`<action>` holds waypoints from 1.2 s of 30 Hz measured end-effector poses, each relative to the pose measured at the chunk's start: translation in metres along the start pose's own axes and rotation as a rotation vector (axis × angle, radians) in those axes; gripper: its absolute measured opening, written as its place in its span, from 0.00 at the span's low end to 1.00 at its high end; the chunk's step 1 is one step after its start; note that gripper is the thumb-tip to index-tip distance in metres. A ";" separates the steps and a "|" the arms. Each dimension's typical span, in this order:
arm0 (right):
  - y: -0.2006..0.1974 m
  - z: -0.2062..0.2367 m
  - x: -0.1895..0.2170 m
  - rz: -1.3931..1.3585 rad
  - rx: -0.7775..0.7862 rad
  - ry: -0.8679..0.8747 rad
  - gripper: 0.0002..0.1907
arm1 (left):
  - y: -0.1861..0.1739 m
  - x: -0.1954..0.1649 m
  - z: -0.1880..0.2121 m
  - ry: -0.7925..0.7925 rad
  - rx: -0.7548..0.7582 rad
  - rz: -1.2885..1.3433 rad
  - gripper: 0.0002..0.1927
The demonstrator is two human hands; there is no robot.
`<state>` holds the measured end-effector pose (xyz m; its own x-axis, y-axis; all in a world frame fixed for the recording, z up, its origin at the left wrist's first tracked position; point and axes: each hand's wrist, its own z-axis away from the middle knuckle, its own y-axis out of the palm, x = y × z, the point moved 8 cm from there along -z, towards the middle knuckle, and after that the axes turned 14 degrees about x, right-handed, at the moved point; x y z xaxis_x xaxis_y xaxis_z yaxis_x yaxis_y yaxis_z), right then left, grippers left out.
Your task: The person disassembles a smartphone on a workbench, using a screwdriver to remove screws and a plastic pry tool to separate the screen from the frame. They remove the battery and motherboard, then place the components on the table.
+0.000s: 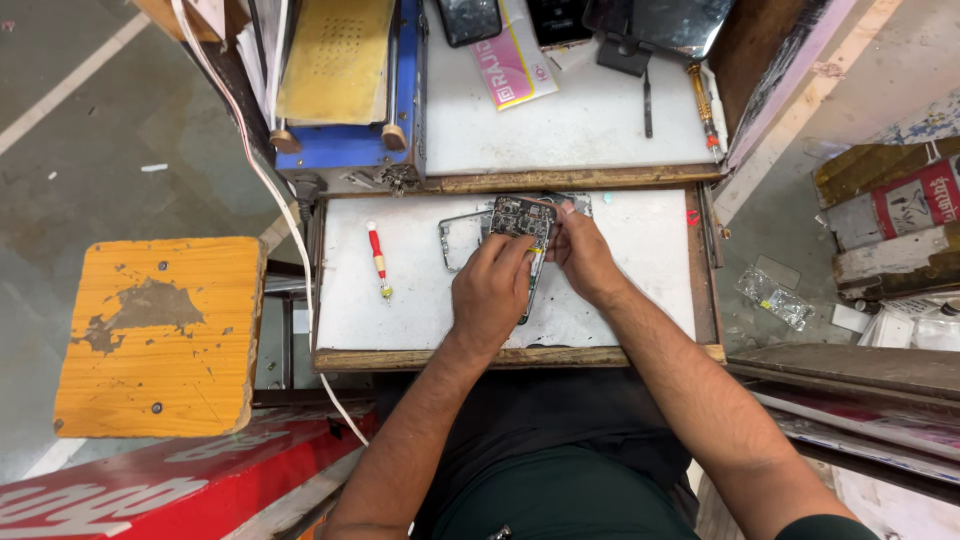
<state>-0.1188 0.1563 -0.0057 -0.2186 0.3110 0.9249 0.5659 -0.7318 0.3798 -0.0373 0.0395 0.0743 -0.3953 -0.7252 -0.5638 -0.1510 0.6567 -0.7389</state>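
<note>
Both my hands meet over the middle of a white pull-out work surface (630, 250). My left hand (490, 295) and my right hand (583, 255) together hold an opened phone (520, 215), its circuit board and dark innards facing up. The right fingers pinch its upper right corner. The left fingers cover its lower part. A grey phone frame (455, 238) lies flat just left of the hands. A screwdriver with a red and white handle (378, 258) rests further left on the same surface.
A worn orange stool (160, 335) stands at the left. Behind the surface is a white shelf (570, 125) with dark phones (468, 18), a pink card (510, 60), tweezers (647, 100), another screwdriver (703, 105) and a blue machine with a yellow pad (340, 75). A white cable (290, 240) hangs at the left.
</note>
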 end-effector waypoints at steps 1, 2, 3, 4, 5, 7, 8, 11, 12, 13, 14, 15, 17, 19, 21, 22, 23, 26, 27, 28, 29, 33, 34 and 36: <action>0.001 0.000 0.001 -0.018 0.003 0.006 0.34 | 0.002 0.000 -0.004 -0.010 0.024 0.002 0.14; 0.002 0.000 0.001 -0.035 0.004 0.011 0.34 | 0.001 -0.001 -0.007 -0.009 0.027 -0.011 0.14; 0.002 0.000 0.001 -0.052 0.004 0.018 0.35 | 0.001 -0.001 -0.008 -0.009 0.030 -0.024 0.13; 0.001 0.000 0.001 -0.047 0.005 0.015 0.35 | 0.000 -0.001 -0.010 -0.011 0.034 -0.037 0.13; 0.001 0.000 0.001 -0.044 0.007 0.017 0.36 | 0.000 -0.001 -0.012 -0.013 0.054 -0.031 0.12; 0.001 0.002 -0.002 -0.052 -0.003 0.025 0.36 | 0.002 0.001 -0.015 -0.030 0.098 -0.019 0.12; 0.000 0.003 -0.003 -0.060 -0.014 0.030 0.36 | 0.003 0.001 -0.016 -0.038 0.118 -0.028 0.11; 0.001 0.004 -0.005 -0.062 0.002 0.017 0.36 | 0.005 0.001 -0.019 -0.082 0.186 -0.045 0.08; 0.002 0.003 -0.004 -0.056 0.015 0.002 0.36 | 0.007 0.002 -0.021 -0.099 0.216 -0.040 0.07; 0.002 0.003 -0.005 -0.049 0.015 0.008 0.36 | 0.009 0.003 -0.024 -0.110 0.244 -0.035 0.07; 0.001 0.002 -0.005 -0.040 0.012 0.011 0.36 | 0.008 0.003 -0.025 -0.118 0.248 -0.045 0.06; 0.000 0.002 -0.006 -0.032 0.005 0.014 0.37 | 0.009 0.004 -0.027 -0.123 0.253 -0.053 0.06; -0.004 0.002 -0.010 -0.026 -0.022 0.046 0.37 | 0.011 0.004 -0.028 -0.124 0.254 -0.057 0.06; -0.006 0.004 -0.013 -0.001 -0.031 0.061 0.37 | 0.012 0.006 -0.026 -0.119 0.242 -0.054 0.06; -0.006 0.005 -0.014 0.047 -0.012 0.061 0.38 | 0.008 0.006 -0.018 -0.083 0.161 0.004 0.08; -0.007 0.007 -0.016 0.047 -0.014 0.062 0.38 | 0.005 0.006 -0.012 -0.069 0.117 0.032 0.08; -0.007 0.007 -0.017 0.048 -0.014 0.060 0.38 | 0.003 0.008 -0.007 -0.079 0.096 0.064 0.09; -0.005 0.009 -0.017 0.054 -0.002 0.060 0.38 | -0.002 0.010 0.008 -0.082 0.051 0.107 0.11; -0.005 0.009 -0.016 0.059 0.001 0.059 0.38 | -0.004 0.008 0.011 -0.060 0.042 0.089 0.11; -0.005 0.011 -0.017 0.060 -0.001 0.061 0.38 | -0.005 0.005 0.013 -0.041 0.033 0.073 0.12; -0.005 0.012 -0.017 0.064 0.000 0.062 0.38 | -0.006 0.004 0.013 -0.027 0.037 0.067 0.12; -0.005 0.013 -0.018 0.070 0.022 0.032 0.37 | -0.004 0.004 0.006 -0.065 0.091 0.054 0.14; -0.007 0.013 -0.020 0.077 0.016 0.035 0.37 | -0.002 0.005 0.003 -0.091 0.114 0.053 0.14; -0.012 0.015 -0.023 0.087 -0.002 0.042 0.38 | -0.002 0.003 0.000 -0.090 0.107 0.062 0.13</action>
<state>-0.1084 0.1667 -0.0315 -0.2018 0.2211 0.9541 0.5826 -0.7560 0.2984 -0.0382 0.0358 0.0735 -0.3175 -0.7028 -0.6366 -0.0291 0.6782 -0.7343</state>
